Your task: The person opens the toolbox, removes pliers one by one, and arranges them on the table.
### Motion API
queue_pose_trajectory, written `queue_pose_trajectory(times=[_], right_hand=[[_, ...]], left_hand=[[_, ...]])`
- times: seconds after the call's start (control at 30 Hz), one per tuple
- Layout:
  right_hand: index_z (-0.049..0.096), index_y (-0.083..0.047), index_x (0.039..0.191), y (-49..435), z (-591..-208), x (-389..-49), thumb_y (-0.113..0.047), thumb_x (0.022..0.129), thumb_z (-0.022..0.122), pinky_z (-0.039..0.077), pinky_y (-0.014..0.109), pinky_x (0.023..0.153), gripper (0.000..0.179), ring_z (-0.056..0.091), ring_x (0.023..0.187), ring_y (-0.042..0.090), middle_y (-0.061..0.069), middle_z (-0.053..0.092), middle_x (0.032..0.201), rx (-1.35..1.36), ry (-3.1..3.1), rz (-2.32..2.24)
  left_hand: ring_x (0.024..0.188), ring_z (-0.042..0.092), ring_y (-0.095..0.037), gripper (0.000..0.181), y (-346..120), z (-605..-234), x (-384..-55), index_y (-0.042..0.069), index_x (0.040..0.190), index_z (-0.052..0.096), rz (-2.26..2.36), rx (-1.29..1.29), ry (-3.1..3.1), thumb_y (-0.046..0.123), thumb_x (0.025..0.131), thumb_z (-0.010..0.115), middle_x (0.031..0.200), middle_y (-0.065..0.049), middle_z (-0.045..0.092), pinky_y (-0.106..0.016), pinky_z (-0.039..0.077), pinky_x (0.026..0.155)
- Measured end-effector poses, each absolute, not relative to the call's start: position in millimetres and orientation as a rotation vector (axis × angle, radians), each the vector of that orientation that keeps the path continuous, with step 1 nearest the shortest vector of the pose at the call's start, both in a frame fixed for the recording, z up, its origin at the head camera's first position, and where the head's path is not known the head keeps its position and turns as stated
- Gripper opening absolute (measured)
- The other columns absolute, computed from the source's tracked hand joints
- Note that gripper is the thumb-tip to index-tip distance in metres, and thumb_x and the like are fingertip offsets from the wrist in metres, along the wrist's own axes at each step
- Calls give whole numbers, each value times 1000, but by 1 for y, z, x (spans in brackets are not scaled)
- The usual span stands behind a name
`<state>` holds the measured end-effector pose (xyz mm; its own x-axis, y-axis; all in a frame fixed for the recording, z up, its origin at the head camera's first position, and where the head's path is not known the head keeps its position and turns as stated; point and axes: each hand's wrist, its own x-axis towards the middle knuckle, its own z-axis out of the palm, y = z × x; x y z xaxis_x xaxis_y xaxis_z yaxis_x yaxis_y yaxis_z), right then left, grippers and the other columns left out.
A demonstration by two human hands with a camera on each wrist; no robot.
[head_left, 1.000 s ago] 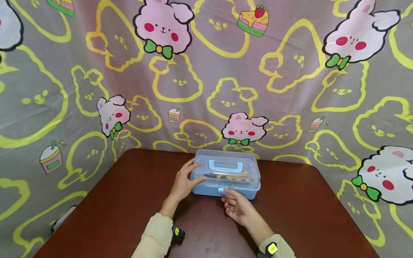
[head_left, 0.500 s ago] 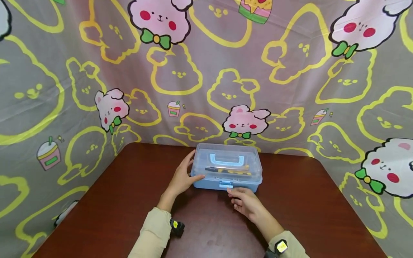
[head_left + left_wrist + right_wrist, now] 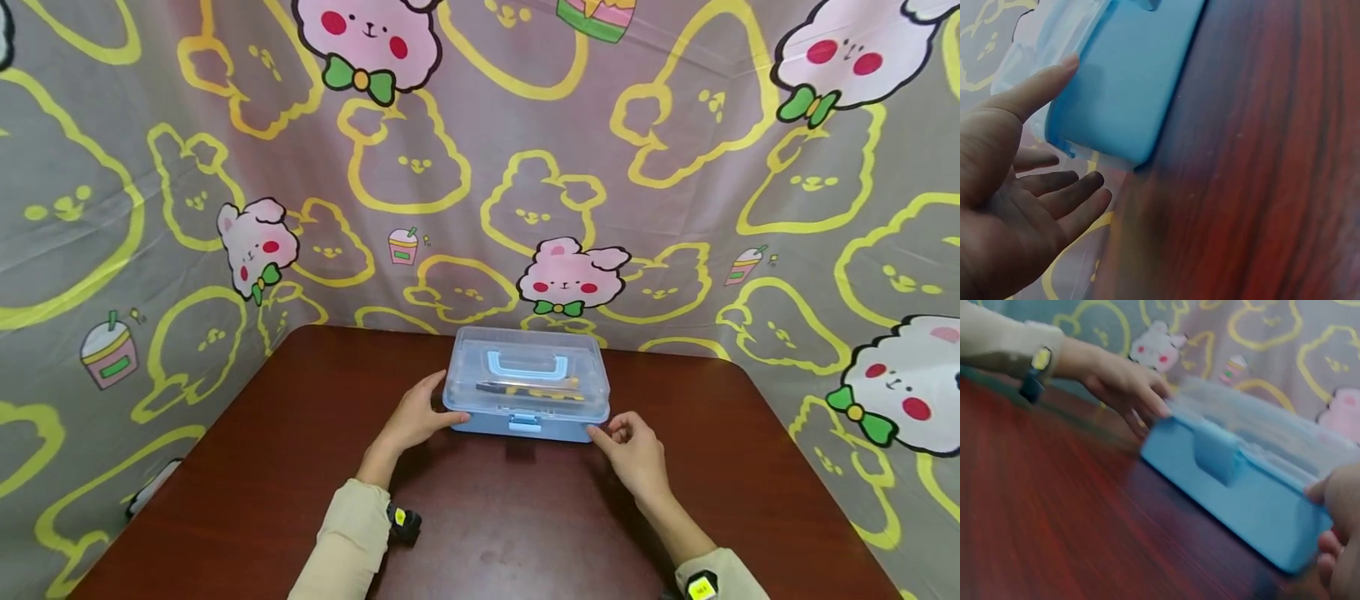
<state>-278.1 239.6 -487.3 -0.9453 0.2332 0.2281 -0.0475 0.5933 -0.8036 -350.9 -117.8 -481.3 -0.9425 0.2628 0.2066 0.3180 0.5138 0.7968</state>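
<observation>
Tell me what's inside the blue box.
Through the clear lid of the blue box, a slim dark item and some yellow pieces show, too small to identify. Its opaque walls hide whatever lies lower down.

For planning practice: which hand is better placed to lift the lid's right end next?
Likely the right hand, its thumb by the box's front right corner; the left hand is at the other end.

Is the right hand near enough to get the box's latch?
Probably yes: the right hand is at the front right corner of the box, and nothing seems to block the latch, midway along that front.
</observation>
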Motion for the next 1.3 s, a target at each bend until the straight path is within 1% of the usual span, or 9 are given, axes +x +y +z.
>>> queue_pose_trajectory(times=[0.17, 0.3, 0.6, 0.73, 0.8, 1.0, 1.07, 1.17, 1.3], right_hand=[[57, -2, 144, 259, -497, -292, -29, 91, 84, 51, 47, 91, 65, 64, 115, 34, 18, 67, 128, 29, -2513, 1243], [61, -1, 142, 265, -502, -297, -33, 90, 84, 41, 59, 104, 65, 52, 133, 41, 21, 60, 141, 153, -2527, 1186], [64, 0, 139, 272, -499, -287, -30, 86, 88, 42, 57, 103, 65, 52, 134, 39, 17, 61, 140, 178, -2496, 1119], [66, 0, 137, 273, -494, -284, -30, 86, 88, 41, 57, 104, 63, 52, 134, 38, 16, 63, 139, 174, -2479, 1141], [67, 0, 135, 273, -491, -286, -31, 86, 88, 40, 57, 104, 62, 52, 134, 38, 15, 64, 138, 180, -2464, 1150], [71, 3, 129, 271, -484, -290, -29, 84, 90, 42, 55, 103, 58, 55, 131, 37, 12, 66, 136, 267, -2444, 1103], [72, 3, 128, 270, -482, -291, -25, 84, 89, 43, 51, 103, 55, 57, 130, 36, 12, 67, 135, 299, -2423, 1094], [73, 2, 127, 271, -479, -294, -20, 85, 88, 42, 33, 103, 50, 58, 128, 34, 12, 68, 133, 325, -2365, 1139], [74, 0, 125, 274, -482, -304, -13, 86, 87, 44, 18, 91, 43, 61, 121, 26, 10, 68, 132, 348, -2276, 1252]], left_hand=[[142, 41, -38, 95, -114, -484, -351, -5, 156, 37, -1411, -550, -2675, 32, 86, 88, 154, -22, 46, -57, 36, 110], [139, 46, -35, 89, -112, -484, -350, -4, 154, 43, -1396, -558, -2658, 29, 86, 88, 149, -19, 53, -55, 38, 109], [136, 50, -33, 78, -109, -483, -343, -1, 148, 55, -1327, -589, -2602, 28, 84, 89, 147, -21, 55, -50, 42, 107], [104, 63, -33, 75, -110, -480, -340, 0, 146, 57, -1343, -583, -2563, 31, 84, 89, 133, -25, 63, -47, 47, 96], [101, 64, -33, 74, -111, -478, -340, 2, 145, 58, -1352, -575, -2539, 33, 85, 88, 129, -22, 66, -47, 48, 95], [134, 52, -32, 72, -119, -475, -339, 3, 145, 59, -1345, -571, -2537, 28, 85, 89, 143, -15, 59, -52, 43, 105], [133, 54, -31, 65, -122, -473, -339, 2, 144, 60, -1379, -583, -2518, 20, 88, 86, 142, -15, 60, -52, 43, 105], [127, 59, -30, 53, -127, -468, -341, 0, 141, 63, -1457, -609, -2461, 9, 92, 80, 135, -15, 65, -51, 45, 103], [119, 64, -31, 43, -131, -464, -348, -1, 138, 65, -1539, -645, -2390, 6, 97, 74, 127, -15, 69, -52, 49, 98]])
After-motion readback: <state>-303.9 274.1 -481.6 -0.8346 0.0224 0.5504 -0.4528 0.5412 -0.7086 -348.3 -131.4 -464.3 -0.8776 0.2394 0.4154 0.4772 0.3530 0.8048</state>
